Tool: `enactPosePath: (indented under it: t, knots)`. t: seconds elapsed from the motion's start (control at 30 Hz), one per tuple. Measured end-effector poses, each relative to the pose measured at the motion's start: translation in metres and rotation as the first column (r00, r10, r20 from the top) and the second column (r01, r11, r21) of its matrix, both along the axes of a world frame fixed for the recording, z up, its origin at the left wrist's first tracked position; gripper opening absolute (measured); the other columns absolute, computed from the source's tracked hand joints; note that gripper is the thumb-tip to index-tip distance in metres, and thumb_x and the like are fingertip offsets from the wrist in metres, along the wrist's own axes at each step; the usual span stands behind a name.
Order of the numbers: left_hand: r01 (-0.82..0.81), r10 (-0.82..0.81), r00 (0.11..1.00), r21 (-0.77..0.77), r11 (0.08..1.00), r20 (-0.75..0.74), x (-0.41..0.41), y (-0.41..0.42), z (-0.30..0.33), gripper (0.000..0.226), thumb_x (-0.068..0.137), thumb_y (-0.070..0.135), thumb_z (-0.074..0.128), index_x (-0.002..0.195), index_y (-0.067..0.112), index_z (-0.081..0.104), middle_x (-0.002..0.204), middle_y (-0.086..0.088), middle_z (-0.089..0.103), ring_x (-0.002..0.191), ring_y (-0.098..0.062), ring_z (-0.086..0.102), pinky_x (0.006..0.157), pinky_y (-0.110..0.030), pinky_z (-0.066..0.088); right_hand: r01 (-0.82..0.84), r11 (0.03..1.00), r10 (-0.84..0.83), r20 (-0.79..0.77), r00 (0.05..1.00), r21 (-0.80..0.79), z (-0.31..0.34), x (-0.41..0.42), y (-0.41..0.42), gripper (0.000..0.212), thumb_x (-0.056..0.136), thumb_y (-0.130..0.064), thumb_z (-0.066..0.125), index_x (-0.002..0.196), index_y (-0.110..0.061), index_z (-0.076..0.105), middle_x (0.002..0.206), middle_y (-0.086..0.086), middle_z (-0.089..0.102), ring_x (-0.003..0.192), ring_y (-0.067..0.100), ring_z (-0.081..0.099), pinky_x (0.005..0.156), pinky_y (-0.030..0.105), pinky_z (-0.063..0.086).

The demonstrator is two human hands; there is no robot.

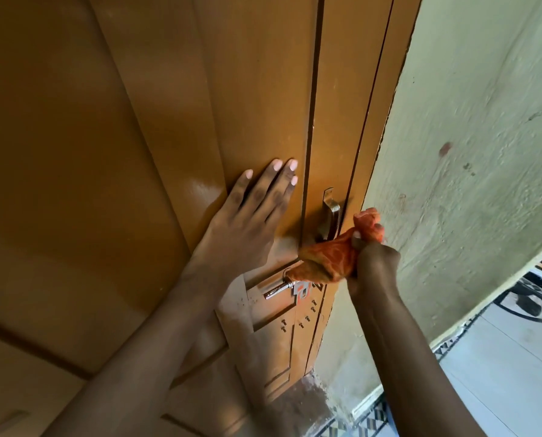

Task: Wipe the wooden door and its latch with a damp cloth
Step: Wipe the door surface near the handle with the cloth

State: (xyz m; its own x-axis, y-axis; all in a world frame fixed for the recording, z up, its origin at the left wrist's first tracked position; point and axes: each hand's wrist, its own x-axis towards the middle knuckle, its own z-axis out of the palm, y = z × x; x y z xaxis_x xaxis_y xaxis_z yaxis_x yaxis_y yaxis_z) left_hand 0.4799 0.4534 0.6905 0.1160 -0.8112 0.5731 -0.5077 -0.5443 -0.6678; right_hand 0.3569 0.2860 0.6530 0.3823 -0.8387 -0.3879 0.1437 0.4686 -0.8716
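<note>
The brown wooden door [175, 99] fills the left and middle of the head view. My left hand [250, 212] lies flat on it with straight fingers, just left of the door's edge. My right hand [370, 263] grips a bunched orange cloth [329, 257] close to the metal handle [331, 216] at the door's edge. The cloth's loose end hangs over the silver latch bolt [277, 290] below the handle. A key with a tag [301, 291] sits right beside the bolt.
A pale green plastered wall [471, 146] stands to the right of the door frame. Light tiled floor [503, 367] with a patterned border runs along the wall's foot. A dark object [528, 298] lies on the floor at far right.
</note>
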Motion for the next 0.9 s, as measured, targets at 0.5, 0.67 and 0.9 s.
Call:
enactPosePath:
  t: [0.5, 0.67, 0.9]
  knots:
    - [-0.025, 0.024, 1.0, 0.033, 0.999, 0.009, -0.002, -0.001, 0.004, 0.075, 0.104, 0.031, 0.037, 0.168, 0.004, 0.011, 0.176, -0.018, 0.008, 0.163, -0.034, 0.012, 0.129, -0.052, 0.01, -0.009, 0.868, 0.062, 0.09, 0.994, -0.496, -0.028, 0.031, 0.024, 0.055, 0.097, -0.053, 0.044, 0.137, -0.018, 0.061, 0.13, -0.005, 0.066, 0.13, 0.024, 0.057, 0.12, 0.05, 0.039]
    - [-0.033, 0.034, 0.999, 0.043, 0.999, -0.024, 0.0, -0.001, 0.003, 0.08, 0.101, 0.032, 0.04, 0.169, 0.005, 0.008, 0.176, -0.018, 0.004, 0.163, -0.034, 0.008, 0.129, -0.053, 0.008, -0.186, 0.587, 0.256, -0.037, 0.966, -0.788, -0.059, 0.011, -0.009, 0.057, 0.106, -0.034, 0.041, 0.153, -0.003, 0.046, 0.148, 0.013, 0.059, 0.143, 0.028, 0.051, 0.117, 0.059, 0.04]
    - [-0.029, 0.029, 1.0, 0.038, 0.999, 0.009, -0.002, -0.001, 0.003, 0.077, 0.102, 0.033, 0.042, 0.169, 0.006, 0.013, 0.176, -0.017, 0.009, 0.162, -0.033, 0.014, 0.128, -0.052, 0.011, -0.29, 0.172, 0.319, -0.226, 0.92, -0.941, -0.073, 0.006, -0.046, 0.063, 0.104, -0.012, 0.042, 0.163, -0.005, 0.022, 0.163, 0.018, 0.04, 0.15, 0.032, 0.042, 0.117, 0.053, 0.043]
